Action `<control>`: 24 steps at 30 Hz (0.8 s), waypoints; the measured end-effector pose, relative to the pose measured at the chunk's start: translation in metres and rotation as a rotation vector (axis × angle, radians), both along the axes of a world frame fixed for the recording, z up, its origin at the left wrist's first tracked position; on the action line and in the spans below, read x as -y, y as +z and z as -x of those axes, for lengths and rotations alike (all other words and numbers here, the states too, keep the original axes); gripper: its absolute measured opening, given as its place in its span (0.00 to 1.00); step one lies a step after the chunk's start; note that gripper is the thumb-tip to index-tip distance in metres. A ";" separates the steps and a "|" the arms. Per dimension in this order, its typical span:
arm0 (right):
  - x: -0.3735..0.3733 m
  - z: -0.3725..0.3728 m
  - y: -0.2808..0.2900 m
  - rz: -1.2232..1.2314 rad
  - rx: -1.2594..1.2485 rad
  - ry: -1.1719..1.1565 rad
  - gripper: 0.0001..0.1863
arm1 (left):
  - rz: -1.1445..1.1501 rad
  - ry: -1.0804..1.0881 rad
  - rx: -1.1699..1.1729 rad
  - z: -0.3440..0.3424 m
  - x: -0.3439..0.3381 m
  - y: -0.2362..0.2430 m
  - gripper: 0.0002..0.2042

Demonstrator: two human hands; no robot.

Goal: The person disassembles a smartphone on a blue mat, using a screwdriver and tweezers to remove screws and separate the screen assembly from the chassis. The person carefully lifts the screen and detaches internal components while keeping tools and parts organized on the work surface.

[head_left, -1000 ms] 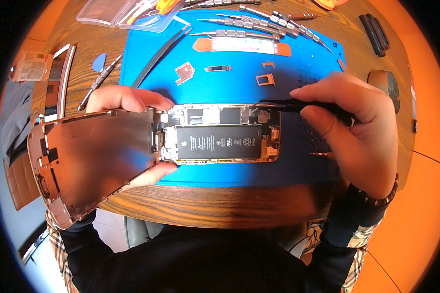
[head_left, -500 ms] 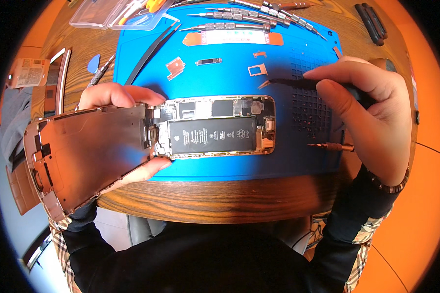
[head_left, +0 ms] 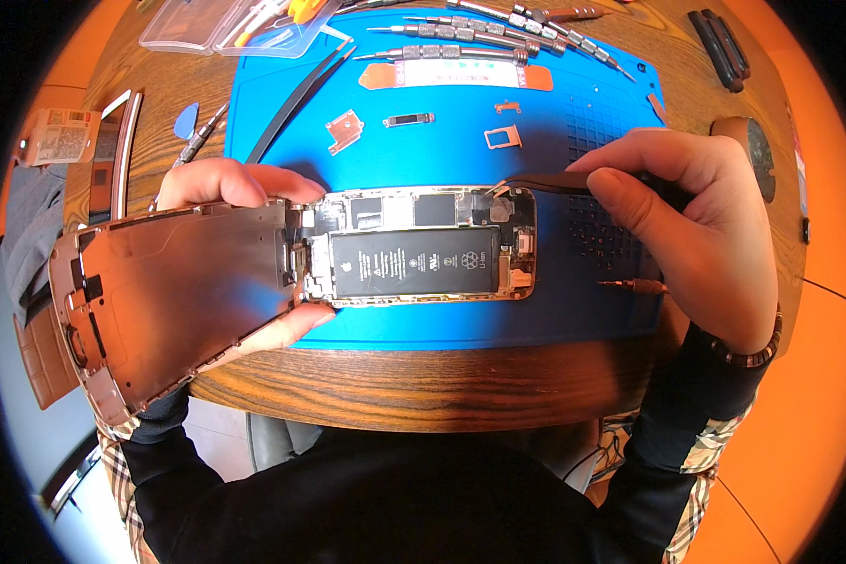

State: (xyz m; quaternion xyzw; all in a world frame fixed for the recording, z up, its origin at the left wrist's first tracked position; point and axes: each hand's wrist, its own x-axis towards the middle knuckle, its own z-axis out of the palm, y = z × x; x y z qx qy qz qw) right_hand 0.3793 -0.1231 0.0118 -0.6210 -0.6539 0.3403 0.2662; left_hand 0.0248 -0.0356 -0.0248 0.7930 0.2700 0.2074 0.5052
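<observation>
An opened smartphone body lies over the blue mat, its black battery and circuit parts exposed. The detached-looking screen assembly is folded out to the left, still joined or touching at the body's left end. My left hand grips the phone there, fingers above and thumb below, mostly hidden behind the screen. My right hand pinches black tweezers. Their tips reach the upper right part of the phone body; whether they clasp anything there is too small to tell.
Beyond the phone lie a metal shield plate, a small dark part, a SIM tray and curved tweezers. Several screwdrivers line the far edge. Tiny screws and a screwdriver tip sit at right.
My right hand has brought the tweezers down and left, from beside the SIM tray onto the phone's upper right area. My left hand keeps its hold on the phone.
</observation>
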 end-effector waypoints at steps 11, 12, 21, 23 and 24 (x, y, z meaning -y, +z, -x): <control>0.000 0.003 -0.001 0.071 -0.072 -0.062 0.08 | -0.015 0.011 -0.030 0.000 0.001 0.003 0.40; 0.000 0.003 -0.001 0.081 -0.085 -0.069 0.08 | 0.006 0.028 -0.017 -0.001 0.001 0.002 0.40; 0.016 -0.010 0.012 -0.235 0.102 0.036 0.13 | 0.003 0.004 0.035 -0.002 0.001 0.000 0.40; 0.018 -0.013 0.008 -0.366 0.217 0.159 0.16 | 0.024 -0.003 0.055 -0.002 0.002 -0.002 0.40; 0.020 -0.013 0.005 -0.387 0.192 0.186 0.16 | 0.031 -0.002 0.067 -0.002 0.002 -0.003 0.40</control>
